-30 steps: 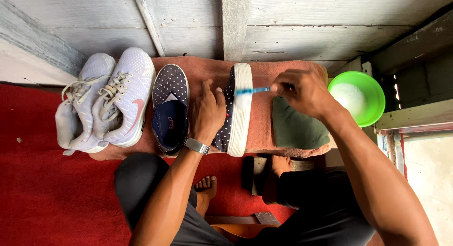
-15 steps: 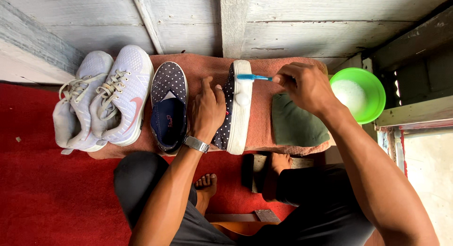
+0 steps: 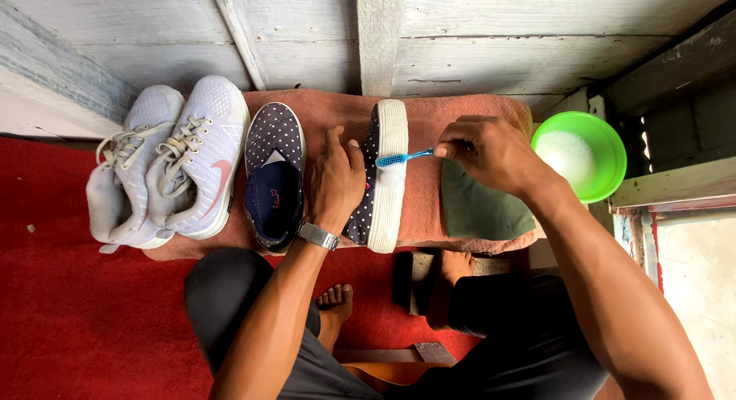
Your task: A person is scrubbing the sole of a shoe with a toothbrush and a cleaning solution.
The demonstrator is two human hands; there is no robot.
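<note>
Grey wooden planks (image 3: 475, 55) back a red carpet (image 3: 69, 316), where a rust-coloured towel (image 3: 422, 208) carries two pale sneakers (image 3: 172, 162) and a dotted navy slip-on (image 3: 274, 174). Beside them, the left hand (image 3: 335, 181) clamps a matching shoe (image 3: 381, 177) on its side, white sole facing right. The right hand (image 3: 491, 151) pinches a blue toothbrush (image 3: 402, 158), bristles touching that sole, near a green bowl (image 3: 602, 143) of white foam; a dark cloth (image 3: 479, 212) lies half hidden under the wrist.

toothbrush (image 3: 404, 158) slid down the white sole (image 3: 389, 187), right hand (image 3: 491, 153) lower than 0.5 s ago
</note>
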